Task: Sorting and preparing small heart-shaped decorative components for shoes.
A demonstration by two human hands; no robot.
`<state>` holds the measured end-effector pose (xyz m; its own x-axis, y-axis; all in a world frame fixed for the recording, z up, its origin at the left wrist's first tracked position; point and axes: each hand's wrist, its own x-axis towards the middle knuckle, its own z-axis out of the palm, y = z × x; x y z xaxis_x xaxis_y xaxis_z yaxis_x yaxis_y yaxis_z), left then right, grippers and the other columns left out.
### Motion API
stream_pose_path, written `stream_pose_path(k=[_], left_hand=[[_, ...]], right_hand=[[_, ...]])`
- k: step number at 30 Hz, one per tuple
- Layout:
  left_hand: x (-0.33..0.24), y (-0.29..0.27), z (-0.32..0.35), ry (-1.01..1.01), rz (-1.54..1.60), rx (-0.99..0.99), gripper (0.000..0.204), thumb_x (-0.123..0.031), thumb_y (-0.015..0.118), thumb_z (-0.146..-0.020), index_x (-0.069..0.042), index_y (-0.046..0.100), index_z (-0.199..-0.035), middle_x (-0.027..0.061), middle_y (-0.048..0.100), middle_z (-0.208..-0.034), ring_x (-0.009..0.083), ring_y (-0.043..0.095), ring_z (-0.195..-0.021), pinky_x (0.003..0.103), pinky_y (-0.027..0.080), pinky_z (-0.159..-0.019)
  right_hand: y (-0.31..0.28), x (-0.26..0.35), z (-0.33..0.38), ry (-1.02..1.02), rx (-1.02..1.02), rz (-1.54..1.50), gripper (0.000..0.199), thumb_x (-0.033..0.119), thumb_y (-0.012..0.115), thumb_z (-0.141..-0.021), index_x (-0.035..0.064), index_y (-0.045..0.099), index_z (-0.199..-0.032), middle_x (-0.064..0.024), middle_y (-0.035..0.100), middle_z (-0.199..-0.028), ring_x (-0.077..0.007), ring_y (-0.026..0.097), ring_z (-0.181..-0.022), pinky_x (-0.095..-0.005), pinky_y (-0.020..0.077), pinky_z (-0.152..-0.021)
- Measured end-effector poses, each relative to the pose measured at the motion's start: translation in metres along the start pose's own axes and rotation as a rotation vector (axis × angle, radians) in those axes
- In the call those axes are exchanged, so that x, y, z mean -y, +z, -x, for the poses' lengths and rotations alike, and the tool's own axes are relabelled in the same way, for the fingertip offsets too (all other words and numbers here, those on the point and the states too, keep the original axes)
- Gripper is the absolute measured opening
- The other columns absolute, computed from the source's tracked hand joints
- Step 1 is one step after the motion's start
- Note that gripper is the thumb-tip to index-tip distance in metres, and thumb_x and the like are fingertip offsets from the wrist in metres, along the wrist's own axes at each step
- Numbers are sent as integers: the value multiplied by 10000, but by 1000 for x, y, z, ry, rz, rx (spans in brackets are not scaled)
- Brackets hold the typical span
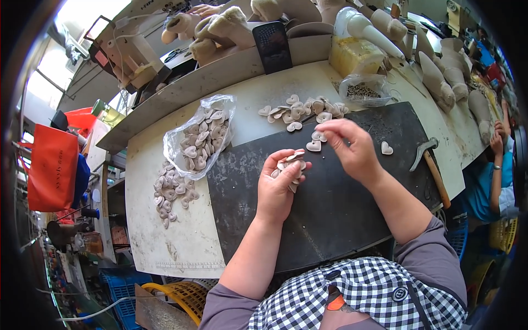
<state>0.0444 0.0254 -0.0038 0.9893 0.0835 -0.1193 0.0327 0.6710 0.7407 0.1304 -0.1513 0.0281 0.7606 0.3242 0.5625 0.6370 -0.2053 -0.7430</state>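
Observation:
My left hand (270, 192) is closed around a small stack of pale heart-shaped pieces (292, 166), thumb pressed across them, above the black mat (341, 220). Just to its right, my right hand (356, 154) pinches a heart-shaped piece (318, 136) between thumb and fingertips, low over the mat. Another heart (313, 146) lies flat right beside those fingertips. A single heart (387, 148) rests on the mat farther right. Beyond the mat's far edge spreads a loose pile of hearts (297, 111); a few reach onto the mat.
Left of the mat sit a clear plastic bag of hearts (204, 137) and a heap of hearts (171, 190). A hammer (435, 176) lies at the mat's right edge. Behind are a tub of small metal bits (363, 92) and a leaning phone (273, 48). A co-worker's arm (496, 176) shows far right.

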Motion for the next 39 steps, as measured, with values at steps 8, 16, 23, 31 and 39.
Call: stream_pose_path(k=[8,16,23,31,39], left_hand=[[-1,-5,-1,-44,174,0,144,-128,680,-918,-135,582,-1023,82,637,-1063,175,634,-850,232,480,-586],[-6,10,3,-105,-87,-42,324,-148,698,-899,-52,546,-1169,69,644,-901,155,619,-688,231,452,-537],[-5,10,4,-160,-176,45,714,-83,687,-872,-41,316,-1480,197,521,-1370,204,687,-870,250,549,-645],[-1,3,3,-111,-72,14,574,-45,672,-882,-80,445,-1408,112,595,-1219,220,667,-1007,297,593,-749],[1,3,2,-46,-66,-28,325,-17,692,-852,-83,554,-1138,102,627,-1115,182,654,-900,270,568,-674]], right_hand=[[7,-23,4,-88,143,528,324,244,743,-812,26,670,-1040,-112,664,-1036,-298,603,-991,-395,480,-900],[10,-32,7,-186,164,523,253,75,697,-780,24,670,-1026,-144,676,-1003,-329,640,-893,-388,536,-817],[9,-13,8,205,164,94,213,46,680,-845,22,700,-1056,-121,681,-952,-206,685,-848,-320,559,-737],[16,1,11,-95,225,-8,148,96,721,-840,62,731,-983,-97,702,-917,-248,682,-829,-320,550,-743],[0,-35,-12,-120,-8,409,194,106,689,-847,90,708,-1040,-76,673,-1139,-267,581,-1120,-374,456,-940]])
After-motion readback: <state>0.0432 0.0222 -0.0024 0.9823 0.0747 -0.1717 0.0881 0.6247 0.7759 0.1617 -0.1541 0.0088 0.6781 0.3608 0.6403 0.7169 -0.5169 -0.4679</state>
